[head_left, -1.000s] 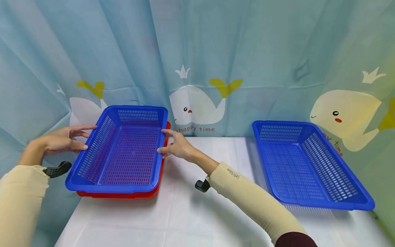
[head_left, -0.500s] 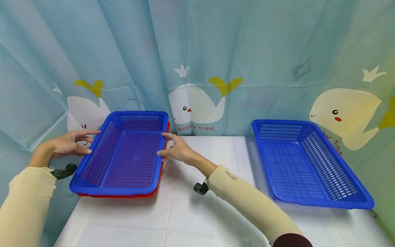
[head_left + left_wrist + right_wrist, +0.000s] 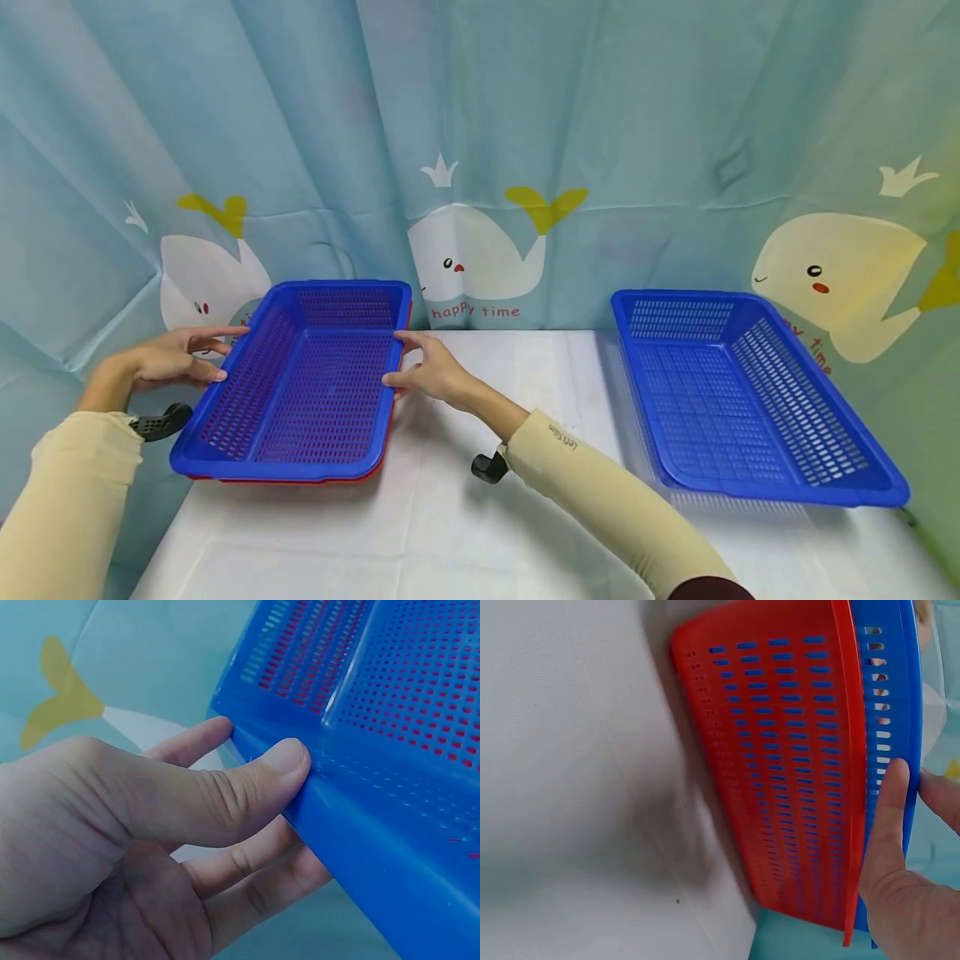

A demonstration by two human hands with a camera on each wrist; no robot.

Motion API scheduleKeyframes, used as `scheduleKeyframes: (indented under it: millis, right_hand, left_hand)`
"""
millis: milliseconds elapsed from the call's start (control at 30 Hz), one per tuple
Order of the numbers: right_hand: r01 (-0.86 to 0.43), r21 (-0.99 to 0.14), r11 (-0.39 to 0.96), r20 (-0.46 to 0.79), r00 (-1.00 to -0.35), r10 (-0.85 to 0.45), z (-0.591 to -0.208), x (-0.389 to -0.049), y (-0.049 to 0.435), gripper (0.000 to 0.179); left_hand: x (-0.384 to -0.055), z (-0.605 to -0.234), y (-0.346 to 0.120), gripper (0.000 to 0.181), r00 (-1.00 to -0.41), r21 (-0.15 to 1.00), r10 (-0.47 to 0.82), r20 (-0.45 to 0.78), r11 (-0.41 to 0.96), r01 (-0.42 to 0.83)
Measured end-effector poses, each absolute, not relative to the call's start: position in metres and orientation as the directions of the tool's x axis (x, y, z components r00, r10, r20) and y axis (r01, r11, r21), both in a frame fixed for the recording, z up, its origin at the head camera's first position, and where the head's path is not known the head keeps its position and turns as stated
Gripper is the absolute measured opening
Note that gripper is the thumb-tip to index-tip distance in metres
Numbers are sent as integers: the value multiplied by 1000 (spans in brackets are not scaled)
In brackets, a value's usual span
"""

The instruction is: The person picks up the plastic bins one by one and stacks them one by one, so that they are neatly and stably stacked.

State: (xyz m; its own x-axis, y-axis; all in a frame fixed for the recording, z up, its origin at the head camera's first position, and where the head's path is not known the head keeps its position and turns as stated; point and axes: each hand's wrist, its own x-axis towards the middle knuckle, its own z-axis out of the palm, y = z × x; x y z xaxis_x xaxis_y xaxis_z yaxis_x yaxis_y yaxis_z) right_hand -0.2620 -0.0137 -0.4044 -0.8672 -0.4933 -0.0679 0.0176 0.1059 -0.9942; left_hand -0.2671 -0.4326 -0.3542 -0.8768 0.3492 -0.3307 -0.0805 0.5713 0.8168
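A blue perforated plastic basket (image 3: 330, 392) sits nested in a red basket (image 3: 772, 750) of like shape at the left of the table. In the head view only a thin red edge shows beneath the blue rim. My left hand (image 3: 176, 357) pinches the blue basket's left rim, its thumb (image 3: 262, 780) on top and other fingers underneath. On the opposite side, my right hand (image 3: 435, 371) holds the right rim between thumb and fingers. In the right wrist view, a narrow strip of blue wall stands out above the red rim.
Another blue basket (image 3: 720, 408) stands at the right, on a clear plastic container (image 3: 637, 400) that is mostly hidden. White cloth (image 3: 480, 517) covers the table. A light-blue curtain (image 3: 637, 125) with whale prints hangs right behind the baskets.
Both hands have lowered the left blue basket deeper into the red one, so less red shows under its rim. The right-hand basket stays put.
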Motion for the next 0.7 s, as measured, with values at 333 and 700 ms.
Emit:
scheduleKeyframes:
  millis: [333, 700]
  right_hand:
    - [31, -995, 96, -74, -872, -484, -407, -262, -15, 83]
    - [38, -995, 92, -78, -870, -486, -411, -265, -17, 81]
  left_hand:
    - [-267, -358, -432, 86, -879, 805, 336, -339, 588, -86]
    - [-268, -364, -434, 85, -883, 805, 330, -333, 587, -84]
